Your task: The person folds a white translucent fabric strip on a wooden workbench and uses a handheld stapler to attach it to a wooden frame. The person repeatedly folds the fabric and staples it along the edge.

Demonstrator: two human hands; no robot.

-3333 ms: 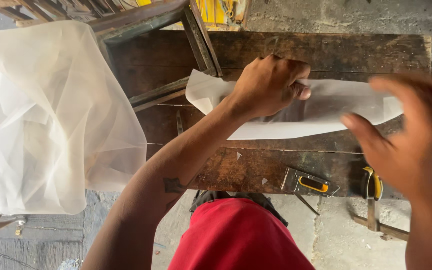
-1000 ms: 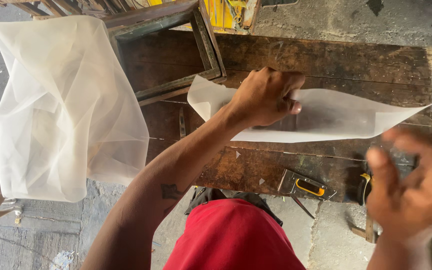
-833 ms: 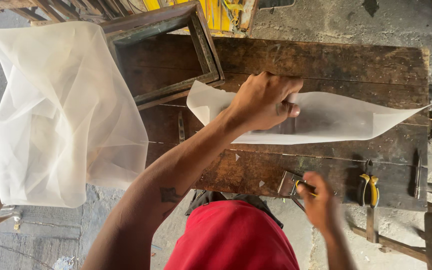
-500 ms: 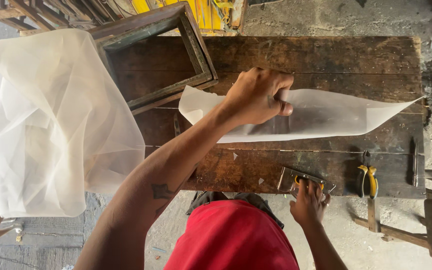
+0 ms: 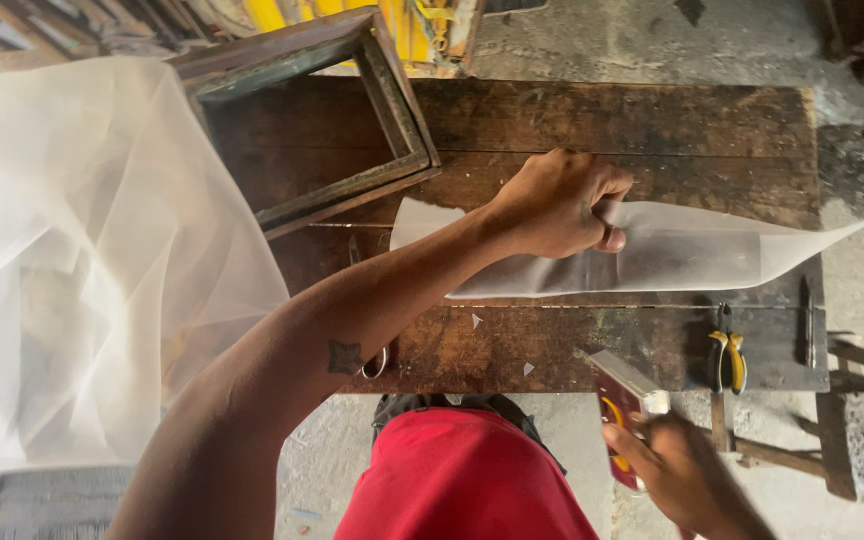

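Head view looks straight down on a dark, worn wooden bench (image 5: 572,115). Your left hand (image 5: 557,205) is closed, pinching a strip of thin white fabric (image 5: 672,255) that lies flat across the middle of the bench. Your right hand (image 5: 682,475) is low at the bench's near edge, wrapped around a red and metal staple gun (image 5: 624,405). Yellow-handled pliers (image 5: 727,355) lie just beside it on the bench. A wooden frame (image 5: 392,110) rests at the far left corner, and a large sheet of white mesh (image 5: 82,260) drapes over its left side.
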